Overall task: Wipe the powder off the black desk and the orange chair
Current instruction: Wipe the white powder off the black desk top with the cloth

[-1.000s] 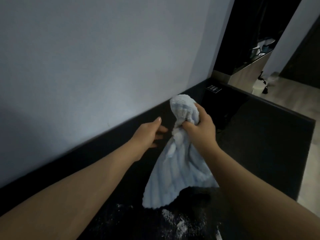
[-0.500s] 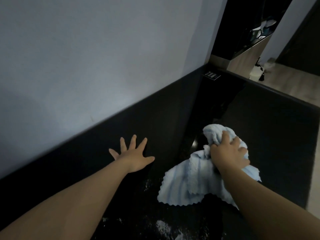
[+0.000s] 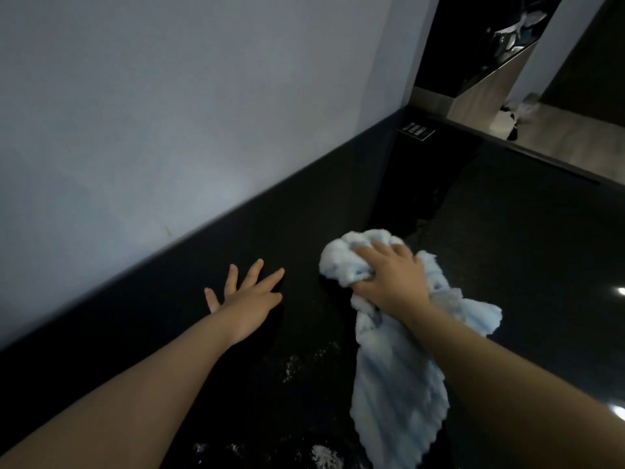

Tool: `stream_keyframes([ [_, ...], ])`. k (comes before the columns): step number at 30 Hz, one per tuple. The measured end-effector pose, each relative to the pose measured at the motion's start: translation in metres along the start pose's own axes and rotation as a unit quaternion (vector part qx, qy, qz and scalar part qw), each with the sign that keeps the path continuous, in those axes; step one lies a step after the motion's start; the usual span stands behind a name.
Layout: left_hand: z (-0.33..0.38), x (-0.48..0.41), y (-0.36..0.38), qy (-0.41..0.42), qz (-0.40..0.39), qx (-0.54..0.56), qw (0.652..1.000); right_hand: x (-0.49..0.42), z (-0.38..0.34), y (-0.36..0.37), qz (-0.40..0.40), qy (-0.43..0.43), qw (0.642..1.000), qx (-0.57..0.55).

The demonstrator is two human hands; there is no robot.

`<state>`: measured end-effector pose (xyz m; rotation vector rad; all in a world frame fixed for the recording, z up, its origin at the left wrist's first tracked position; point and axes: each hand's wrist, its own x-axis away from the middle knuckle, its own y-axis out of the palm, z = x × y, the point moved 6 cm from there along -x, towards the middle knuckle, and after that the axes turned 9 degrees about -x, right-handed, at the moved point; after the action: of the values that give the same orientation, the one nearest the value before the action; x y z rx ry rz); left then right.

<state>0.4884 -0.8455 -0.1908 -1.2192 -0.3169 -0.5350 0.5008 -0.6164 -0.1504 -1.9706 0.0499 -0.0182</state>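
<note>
Gripping fluffy ribbed cloth (image 3: 389, 384); glossy desk (image 3: 524, 265)

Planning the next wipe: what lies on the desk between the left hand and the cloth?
Head view: bare black desk between left hand and cloth; powder lies nearer.

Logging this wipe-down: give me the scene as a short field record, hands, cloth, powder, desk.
left hand: left hand flat, fingers spread, on the black desk
right hand: right hand grips the bunched light blue cloth against the desk
cloth: rest trails toward the person
powder: white powder near the bottom edge, specks between the arms
orange chair: not in view
</note>
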Motion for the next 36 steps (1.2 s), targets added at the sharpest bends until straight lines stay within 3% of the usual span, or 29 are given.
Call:
stream_keyframes([
  [3,0.0,0.003,-0.001,0.001,0.016,-0.007,1.0,0.041,-0.032,0.0,-0.036,-0.13,0.981,-0.136],
  [5,0.001,0.007,0.002,0.006,0.021,-0.044,0.999,0.043,-0.028,-0.015,0.005,-0.137,0.964,-0.227],
  [7,0.001,0.011,0.006,0.013,0.022,-0.074,0.997,0.029,0.001,-0.032,0.095,-0.05,0.977,-0.187],
  [8,0.001,0.014,0.009,0.015,0.021,-0.082,0.996,0.022,0.02,-0.034,0.091,0.036,0.988,-0.116],
  [10,0.0,0.019,0.011,0.018,0.018,-0.084,0.996,0.021,0.043,-0.022,-0.001,0.18,0.984,-0.004],
  [11,0.0,0.021,0.012,0.019,0.017,-0.081,0.996,0.024,0.042,-0.013,-0.033,0.198,0.98,0.012],
  [13,0.0,0.022,0.014,0.021,0.017,-0.075,0.997,0.031,0.024,0.005,-0.044,0.157,0.986,0.026],
  [15,0.0,0.023,0.013,0.023,0.018,-0.07,0.997,0.043,-0.006,0.016,-0.002,0.025,0.999,0.026],
  [17,-0.002,0.023,0.011,0.027,0.018,-0.053,0.998,0.058,-0.032,0.016,0.004,-0.101,0.987,-0.123],
  [19,-0.003,0.024,0.01,0.036,0.018,-0.045,0.998,0.06,-0.032,0.001,0.007,-0.11,0.947,-0.302],
  [20,-0.003,0.025,0.01,0.04,0.021,-0.044,0.998,0.056,-0.019,-0.01,0.05,-0.082,0.94,-0.327],
  [22,-0.004,0.028,0.01,0.044,0.022,-0.031,0.998,0.042,0.016,-0.025,0.113,0.035,0.968,-0.222],
  [24,-0.003,0.029,0.012,0.046,0.02,-0.028,0.998,0.038,0.038,-0.016,0.024,0.192,0.98,-0.046],
  [25,-0.003,0.03,0.012,0.046,0.021,-0.03,0.998,0.039,0.036,-0.008,-0.019,0.216,0.976,-0.013],
  [27,-0.003,0.03,0.011,0.048,0.025,-0.025,0.998,0.041,0.015,0.007,-0.037,0.176,0.984,0.004],
  [32,-0.006,0.033,0.011,0.057,0.043,-0.01,0.997,0.072,-0.042,0.022,0.0,-0.017,1.0,-0.017],
  [36,-0.015,0.045,0.018,0.073,0.061,-0.016,0.995,0.09,-0.066,0.015,-0.046,-0.119,0.968,-0.214],
])
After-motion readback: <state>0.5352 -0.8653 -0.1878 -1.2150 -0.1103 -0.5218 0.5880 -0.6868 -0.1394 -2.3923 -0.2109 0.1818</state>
